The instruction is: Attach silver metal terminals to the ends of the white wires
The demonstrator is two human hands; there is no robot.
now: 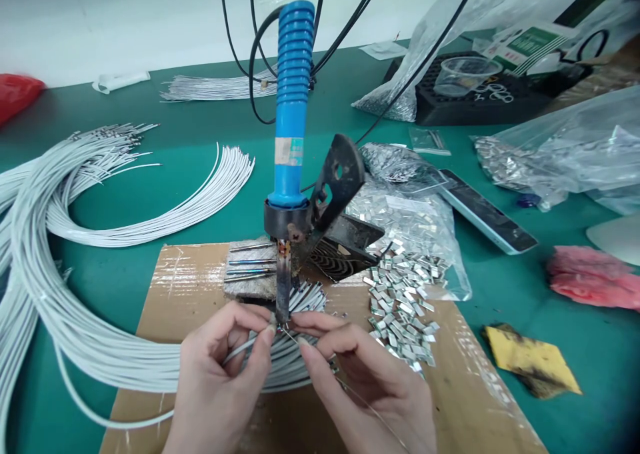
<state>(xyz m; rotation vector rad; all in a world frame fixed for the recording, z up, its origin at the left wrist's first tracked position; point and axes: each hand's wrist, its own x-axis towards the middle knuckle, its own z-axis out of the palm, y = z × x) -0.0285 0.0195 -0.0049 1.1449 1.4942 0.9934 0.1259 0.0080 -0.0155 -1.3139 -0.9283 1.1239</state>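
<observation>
A blue-handled soldering iron (291,107) is fixed tip-down in a black metal holder (337,181). My left hand (225,367) pinches the end of a white cable (241,349) just under the iron's tip. From the other side, my right hand (370,374) is closed on a thin solder wire (373,411), whose end reaches toward the tip. Fingertips hide the exact joint there. Beneath both hands runs a thick bundle of white cables (125,354), its ends lying behind the tip.
Cardboard (165,287) covers the work spot on a green table. Small metal pieces (403,307) spill from a clear bag (415,214) on the right. Beyond are a phone (487,211), a scorched yellow sponge (533,361) and a pink cloth (593,277). More cables (200,207) curve at left.
</observation>
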